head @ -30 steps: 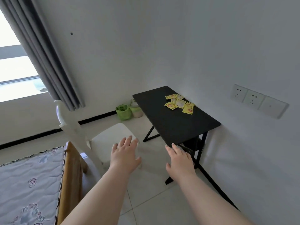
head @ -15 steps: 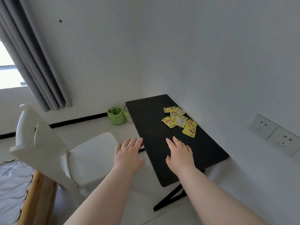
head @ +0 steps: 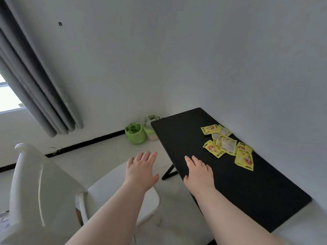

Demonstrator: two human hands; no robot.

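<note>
Several small yellow packets [head: 228, 146] lie scattered on the far right part of a black table [head: 184, 137] that stands against the white wall. My right hand [head: 199, 171] is stretched out palm down over the table's near left edge, fingers straight, holding nothing, a short way from the packets. My left hand [head: 141, 169] hangs palm down with straight fingers over the white chair's seat, to the left of the table, and holds nothing.
A white chair [head: 44, 191] stands at the lower left, its back towards me. A green bag [head: 135, 133] and a pale container [head: 151, 129] sit on the floor in the corner behind the table. A grey curtain [head: 31, 82] hangs by the window on the left.
The view has moved closer to the table and turned right; the bed has left the view. Both hands stay outstretched, and the right one is now over the tabletop.
</note>
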